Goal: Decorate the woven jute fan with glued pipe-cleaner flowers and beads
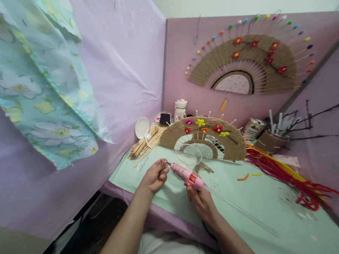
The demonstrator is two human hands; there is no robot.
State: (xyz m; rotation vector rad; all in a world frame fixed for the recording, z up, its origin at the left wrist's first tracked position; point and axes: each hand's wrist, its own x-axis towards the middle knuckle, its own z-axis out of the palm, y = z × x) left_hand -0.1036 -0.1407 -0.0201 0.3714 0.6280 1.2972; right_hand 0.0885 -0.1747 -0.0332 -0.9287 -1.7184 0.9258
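Observation:
A pink glue gun [183, 173] with a long clear glue stick [242, 209] behind it is gripped by my right hand [200, 197]. Its dark nozzle points left, touching or almost touching the fingertips of my left hand [156, 175]. The left fingers are pinched together; whatever they hold is too small to make out. Just beyond the gun, a clear round dish [189, 164] stands in front of a twine-covered fan [234, 148] with pink, yellow, red and orange flowers.
Thin wooden sticks [143, 147] lie at the back left, near a white jar [180, 109]. Red and yellow pipe cleaners [291, 179] spread over the table's right side [265, 213]. A larger fan [285, 56] hangs on the back panel; floral cloth [43, 95] hangs at left.

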